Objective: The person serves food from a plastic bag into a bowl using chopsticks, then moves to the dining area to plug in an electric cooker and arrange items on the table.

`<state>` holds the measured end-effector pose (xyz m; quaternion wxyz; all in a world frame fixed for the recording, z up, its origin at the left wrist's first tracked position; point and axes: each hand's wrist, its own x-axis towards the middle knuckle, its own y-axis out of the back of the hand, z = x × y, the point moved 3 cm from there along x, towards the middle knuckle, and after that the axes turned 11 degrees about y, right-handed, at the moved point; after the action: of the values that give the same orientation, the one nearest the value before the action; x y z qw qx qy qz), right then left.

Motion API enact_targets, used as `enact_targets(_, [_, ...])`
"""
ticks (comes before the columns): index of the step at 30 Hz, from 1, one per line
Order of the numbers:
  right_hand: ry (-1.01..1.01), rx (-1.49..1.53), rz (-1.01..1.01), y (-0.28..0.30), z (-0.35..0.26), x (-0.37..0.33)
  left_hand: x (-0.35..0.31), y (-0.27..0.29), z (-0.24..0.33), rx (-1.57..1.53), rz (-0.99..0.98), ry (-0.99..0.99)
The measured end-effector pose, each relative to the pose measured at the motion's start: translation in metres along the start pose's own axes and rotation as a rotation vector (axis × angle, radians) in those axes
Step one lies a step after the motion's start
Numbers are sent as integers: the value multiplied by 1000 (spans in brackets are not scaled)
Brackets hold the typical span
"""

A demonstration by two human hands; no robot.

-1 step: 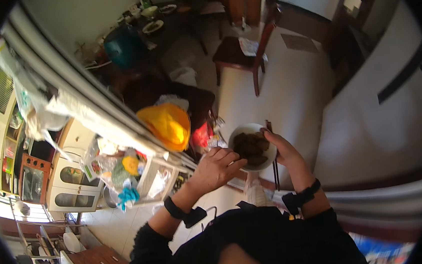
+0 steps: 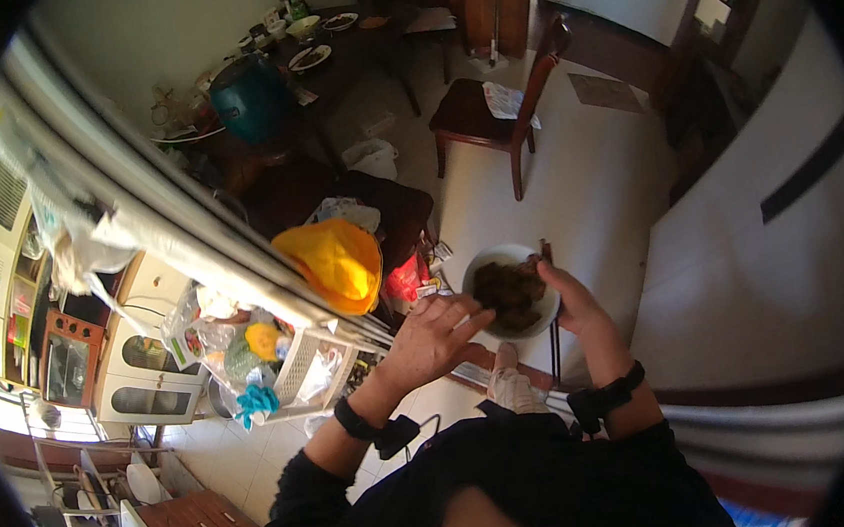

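White bowl [image 2: 502,256], round, filled with dark brown food [image 2: 510,294], held in the air in front of the person's chest, over a pale tiled floor [image 2: 595,178]. Right hand [image 2: 571,303]: at the bowl's right rim, fingers curled against it, gripping the bowl together with a pair of dark chopsticks [image 2: 553,337] that run down from the rim past the palm. Left hand [image 2: 434,338]: at the bowl's left rim, fingers spread and loosely bent, fingertips touching the rim and the edge of the food; whether it grips anything cannot be told. Both wrists carry black bands; sleeves are dark. Below the bowl, between the forearms, a foot in a light sock [image 2: 508,386] stands on the floor. Just left of the bowl: a red bag [image 2: 405,280] and, beside it, a yellow cloth [image 2: 332,261] draped over a dark seat. Further left and lower: a white slatted basket [image 2: 295,365] crowded with plastic bags and a blue item, near white cabinets with glass doors [image 2: 141,378]. Beyond, toward the upper edge: a dark wooden chair [image 2: 490,117] with paper on its seat, standing apart on the floor, and a dark table [image 2: 354,59] bearing dishes along its far edge, with a teal rounded pot [image 2: 249,100] at its left corner.
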<state>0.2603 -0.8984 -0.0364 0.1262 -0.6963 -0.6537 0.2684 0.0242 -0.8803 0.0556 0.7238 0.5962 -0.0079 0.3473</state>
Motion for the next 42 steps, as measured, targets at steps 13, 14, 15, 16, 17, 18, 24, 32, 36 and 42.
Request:
enact_targets(13, [276, 50, -30, 89, -191, 229, 117, -72, -224, -11, 192, 760])
enact_targets(14, [306, -6, -7, 93, -201, 253, 124, -83, -249, -41, 166, 809])
enact_targets(15, [304, -28, 37, 98, -208, 271, 130, -94, -271, -68, 145, 850])
enact_targets(16, [316, -36, 36, 100, -218, 291, 136, -105, -294, -114, 111, 914])
enact_targets(17, [332, -45, 35, 103, -230, 312, 148, -112, -320, -98, 129, 893])
enact_targets(18, [310, -79, 54, 107, -241, 332, 158, -120, -345, -105, 126, 905])
enact_targets(24, [287, -93, 111, 121, -286, 441, 209, -140, -476, -85, 109, 1045])
enact_targets(32, [163, -169, 189, 116, -311, 627, 252, -123, -623, 63, 83, 1299])
enact_targets(36, [80, -298, 94, 108, -319, 720, 264, -120, -671, 97, 98, 1542])
enact_targets(42, [-34, -355, -72, 79, -307, 847, 272, -106, -728, 174, 209, 1798])
